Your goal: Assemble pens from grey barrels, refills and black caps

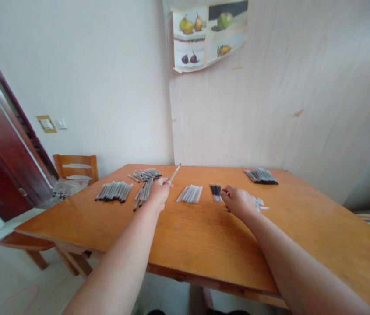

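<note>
My left hand (160, 191) is closed around a pen (175, 172) with a pale barrel and a dark end, which points up and away. Just left of that hand lie loose pens (143, 192), partly covered by it. My right hand (237, 201) has its fingers pinched together at the right side of a row of thin black pieces (215, 192). What its fingertips hold, if anything, I cannot make out. A small dark tip shows under this hand. Between the hands lies a row of whitish translucent tubes (190, 194).
Rows of dark-tipped pens lie at the table's left (114, 191) and far right (261, 176). More pens (147, 174) are heaped at the back. Small white pieces (261, 204) lie beside my right wrist. A wooden chair (75, 166) stands left of the table (204, 245); a wall is behind.
</note>
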Demonstrator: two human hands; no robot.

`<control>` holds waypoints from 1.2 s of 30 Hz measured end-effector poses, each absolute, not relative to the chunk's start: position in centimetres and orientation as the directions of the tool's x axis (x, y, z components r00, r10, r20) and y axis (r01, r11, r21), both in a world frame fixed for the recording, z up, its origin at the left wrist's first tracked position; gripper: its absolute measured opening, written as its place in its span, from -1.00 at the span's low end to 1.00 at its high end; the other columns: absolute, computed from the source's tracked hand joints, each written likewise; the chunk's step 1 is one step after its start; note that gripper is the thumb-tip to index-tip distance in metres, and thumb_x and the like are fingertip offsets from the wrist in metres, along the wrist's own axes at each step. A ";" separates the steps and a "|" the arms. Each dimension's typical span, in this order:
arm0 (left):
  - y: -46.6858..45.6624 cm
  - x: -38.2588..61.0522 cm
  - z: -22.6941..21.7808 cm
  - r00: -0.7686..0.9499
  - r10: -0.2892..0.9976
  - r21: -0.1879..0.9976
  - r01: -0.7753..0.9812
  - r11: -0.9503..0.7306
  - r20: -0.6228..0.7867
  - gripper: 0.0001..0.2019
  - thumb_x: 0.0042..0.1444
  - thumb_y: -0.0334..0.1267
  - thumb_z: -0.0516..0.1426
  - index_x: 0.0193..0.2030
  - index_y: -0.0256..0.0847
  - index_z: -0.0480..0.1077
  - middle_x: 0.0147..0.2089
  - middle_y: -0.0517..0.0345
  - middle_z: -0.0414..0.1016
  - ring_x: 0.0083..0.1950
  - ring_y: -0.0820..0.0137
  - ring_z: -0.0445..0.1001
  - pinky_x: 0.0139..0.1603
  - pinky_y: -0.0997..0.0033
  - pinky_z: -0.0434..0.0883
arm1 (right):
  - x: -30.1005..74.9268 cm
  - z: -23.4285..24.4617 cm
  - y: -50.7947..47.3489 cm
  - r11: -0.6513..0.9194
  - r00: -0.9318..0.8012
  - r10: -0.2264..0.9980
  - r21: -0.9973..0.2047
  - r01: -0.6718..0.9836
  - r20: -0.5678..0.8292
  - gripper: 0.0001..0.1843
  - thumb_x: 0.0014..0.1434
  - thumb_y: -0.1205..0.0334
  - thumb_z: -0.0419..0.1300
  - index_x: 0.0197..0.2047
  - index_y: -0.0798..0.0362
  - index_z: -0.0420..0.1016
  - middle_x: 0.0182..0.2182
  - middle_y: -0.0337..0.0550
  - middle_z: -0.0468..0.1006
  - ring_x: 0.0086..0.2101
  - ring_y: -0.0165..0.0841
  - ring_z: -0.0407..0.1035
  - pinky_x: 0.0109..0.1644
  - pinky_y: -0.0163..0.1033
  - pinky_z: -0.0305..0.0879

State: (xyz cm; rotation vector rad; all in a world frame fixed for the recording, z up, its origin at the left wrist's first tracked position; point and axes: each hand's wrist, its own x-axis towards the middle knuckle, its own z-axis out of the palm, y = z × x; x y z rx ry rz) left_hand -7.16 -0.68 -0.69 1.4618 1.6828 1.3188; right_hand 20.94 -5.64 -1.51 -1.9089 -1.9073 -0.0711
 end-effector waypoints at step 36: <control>-2.2 4.1 -1.6 0.321 0.937 0.899 -0.437 0.016 0.139 -0.74 0.03 -0.13 0.22 -0.20 -0.24 0.39 -0.16 -0.05 0.56 -0.14 0.33 0.51 -0.09 0.32 0.32 | 19.1 -1.9 -6.4 0.032 -0.219 0.974 -0.991 -0.127 0.060 -0.62 0.01 -0.08 0.26 -0.37 0.10 0.40 -0.50 -0.18 0.49 -0.56 -0.52 0.25 -0.50 -0.38 0.12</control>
